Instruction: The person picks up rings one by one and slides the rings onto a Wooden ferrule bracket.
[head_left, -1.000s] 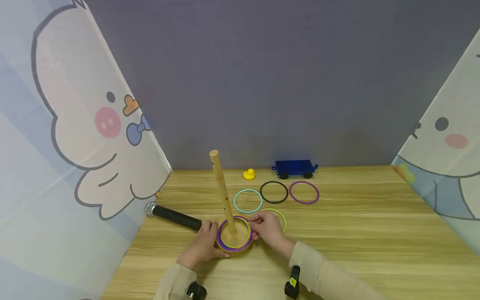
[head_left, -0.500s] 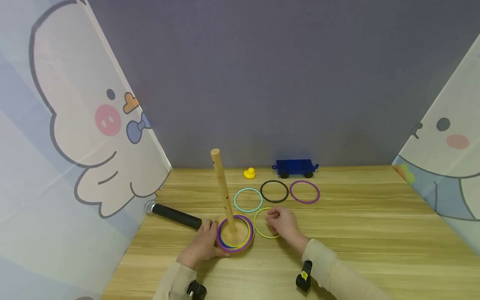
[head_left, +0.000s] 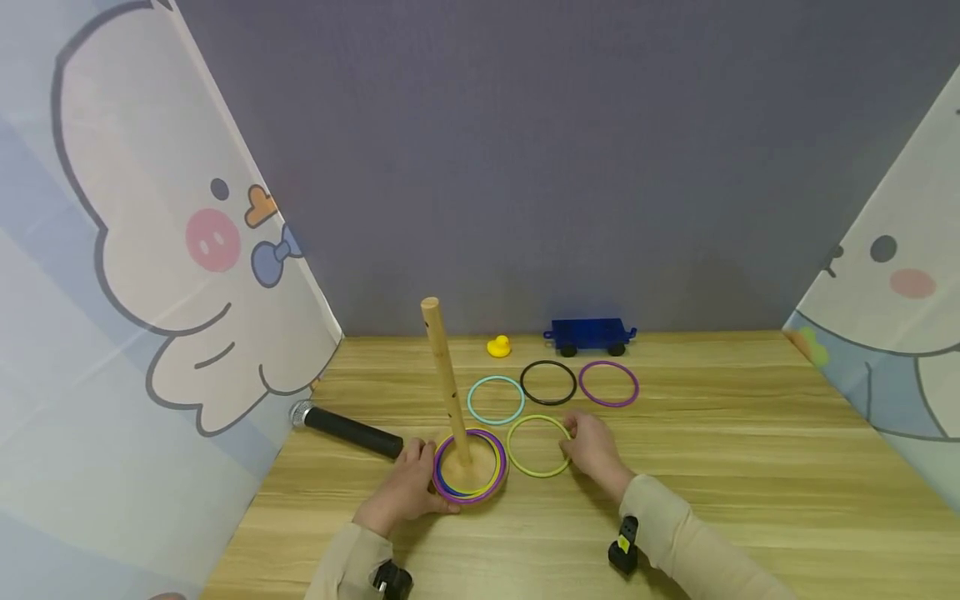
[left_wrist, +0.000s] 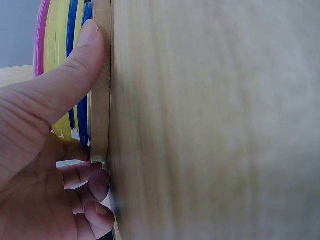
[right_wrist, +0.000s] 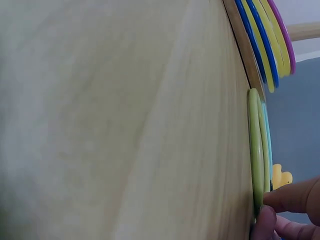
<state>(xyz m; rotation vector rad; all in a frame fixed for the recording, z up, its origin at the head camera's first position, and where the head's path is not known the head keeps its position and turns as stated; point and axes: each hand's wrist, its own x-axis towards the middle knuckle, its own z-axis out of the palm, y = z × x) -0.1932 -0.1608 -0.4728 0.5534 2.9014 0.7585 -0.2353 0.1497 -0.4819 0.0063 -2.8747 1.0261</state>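
Observation:
A wooden peg stand (head_left: 444, 358) stands upright, several purple, yellow and blue rings (head_left: 468, 502) stacked round its foot. My left hand (head_left: 403, 490) grips the round base (left_wrist: 101, 115) from the left, thumb (left_wrist: 75, 65) on the near side and fingers curled behind. Flat on the table to the right of the stand lies a yellow-green ring (head_left: 539, 476). At its right edge my right hand (head_left: 596, 450) pinches it between thumb and finger; the ring (right_wrist: 256, 145) still rests on the table surface in the right wrist view.
Behind lie a light-blue ring (head_left: 497, 423), a black ring (head_left: 548, 404) and a purple ring (head_left: 609, 405). A yellow toy duck (head_left: 498, 347) and a blue toy wagon (head_left: 589, 335) stand along the back wall. At the left lies a microphone (head_left: 352, 432).
My right hand has left the stacked rings and moved right, across the yellow-green ring, to that ring's right edge. My left hand keeps its grip on the stand's base.

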